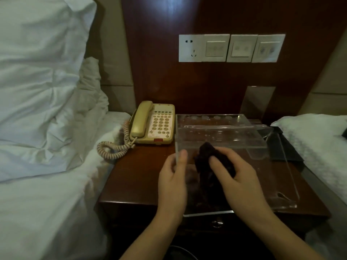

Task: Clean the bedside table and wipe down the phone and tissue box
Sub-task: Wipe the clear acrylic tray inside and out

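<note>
A clear acrylic tissue box (221,136) stands on the dark wooden bedside table (135,175), right of a beige corded phone (153,126). The phone's handset lies in its cradle, and its coiled cord (114,148) trails toward the bed. My left hand (173,179) pinches the box's near left edge between thumb and fingers. A dark crumpled cloth (212,162) is gripped in my right hand (236,173), which presses it against the box's front face. The box looks empty.
A white bed with pillows (41,94) lies left of the table, and another white bed (317,145) lies on the right. A dark flat item (285,149) sits behind the box at right. Wall sockets and switches (231,47) are mounted above. A drawer lock (216,223) shows below.
</note>
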A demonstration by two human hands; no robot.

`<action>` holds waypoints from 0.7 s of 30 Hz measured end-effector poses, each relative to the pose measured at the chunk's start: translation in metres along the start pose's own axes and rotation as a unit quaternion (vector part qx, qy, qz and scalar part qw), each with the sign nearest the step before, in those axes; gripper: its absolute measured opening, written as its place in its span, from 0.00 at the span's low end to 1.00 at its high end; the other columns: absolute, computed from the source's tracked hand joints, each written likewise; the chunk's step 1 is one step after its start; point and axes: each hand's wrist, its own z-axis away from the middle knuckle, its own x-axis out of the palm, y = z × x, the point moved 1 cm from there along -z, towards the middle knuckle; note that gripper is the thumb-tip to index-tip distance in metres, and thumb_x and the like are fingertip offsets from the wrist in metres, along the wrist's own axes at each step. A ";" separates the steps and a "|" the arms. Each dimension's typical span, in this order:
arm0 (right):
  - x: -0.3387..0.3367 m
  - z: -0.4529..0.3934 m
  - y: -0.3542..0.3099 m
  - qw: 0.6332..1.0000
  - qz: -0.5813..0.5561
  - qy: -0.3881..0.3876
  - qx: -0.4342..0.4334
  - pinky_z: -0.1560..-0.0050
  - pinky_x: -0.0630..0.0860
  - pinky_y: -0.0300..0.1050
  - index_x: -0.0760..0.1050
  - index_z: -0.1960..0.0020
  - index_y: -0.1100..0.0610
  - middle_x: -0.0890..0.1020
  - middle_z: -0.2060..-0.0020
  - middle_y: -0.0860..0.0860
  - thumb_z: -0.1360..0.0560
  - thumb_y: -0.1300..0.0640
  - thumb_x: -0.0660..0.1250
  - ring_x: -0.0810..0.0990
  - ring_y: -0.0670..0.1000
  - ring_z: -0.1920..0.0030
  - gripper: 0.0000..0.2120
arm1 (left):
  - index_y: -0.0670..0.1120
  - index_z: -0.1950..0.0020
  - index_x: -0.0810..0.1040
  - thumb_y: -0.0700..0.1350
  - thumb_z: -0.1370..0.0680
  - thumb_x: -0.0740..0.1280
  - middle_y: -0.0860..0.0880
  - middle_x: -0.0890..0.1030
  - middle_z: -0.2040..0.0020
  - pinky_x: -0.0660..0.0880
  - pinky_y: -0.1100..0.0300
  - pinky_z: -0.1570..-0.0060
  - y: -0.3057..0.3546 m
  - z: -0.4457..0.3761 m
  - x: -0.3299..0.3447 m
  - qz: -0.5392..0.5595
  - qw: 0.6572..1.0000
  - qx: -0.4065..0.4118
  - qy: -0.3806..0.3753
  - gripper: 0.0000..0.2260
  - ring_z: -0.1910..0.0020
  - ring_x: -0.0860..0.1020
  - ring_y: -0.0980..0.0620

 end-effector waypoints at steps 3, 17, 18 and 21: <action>0.011 0.003 -0.014 0.999 -0.046 -0.009 0.016 0.53 0.76 0.32 0.77 0.41 0.43 0.83 0.51 0.40 0.20 0.52 0.65 0.81 0.37 0.50 0.09 | 0.53 0.43 0.81 0.62 0.22 0.61 0.52 0.86 0.50 0.82 0.54 0.48 0.009 0.009 0.012 0.007 1.000 0.015 -0.004 0.18 0.50 0.85 0.56; 0.010 0.000 -0.047 0.997 -0.061 -0.030 0.041 0.50 0.79 0.39 0.77 0.46 0.39 0.83 0.53 0.38 0.21 0.47 0.64 0.81 0.37 0.53 0.06 | 0.54 0.37 0.81 0.72 0.30 0.54 0.49 0.86 0.44 0.76 0.45 0.35 0.038 0.032 0.030 0.160 0.984 -0.073 0.013 0.33 0.42 0.84 0.50; 0.009 0.001 -0.048 0.997 -0.065 -0.020 0.047 0.49 0.79 0.41 0.76 0.46 0.38 0.82 0.54 0.35 0.21 0.48 0.63 0.81 0.36 0.53 0.07 | 0.54 0.37 0.81 0.71 0.30 0.53 0.49 0.86 0.45 0.76 0.46 0.35 0.041 0.033 0.031 0.157 0.985 -0.075 0.001 0.33 0.43 0.84 0.50; 0.006 0.006 -0.053 0.999 -0.028 -0.022 0.030 0.44 0.76 0.40 0.69 0.43 0.29 0.77 0.50 0.28 0.22 0.43 0.61 0.77 0.32 0.48 0.10 | 0.53 0.36 0.80 0.69 0.29 0.53 0.49 0.86 0.45 0.79 0.50 0.40 0.046 0.037 0.034 0.160 0.984 -0.078 -0.026 0.32 0.45 0.85 0.52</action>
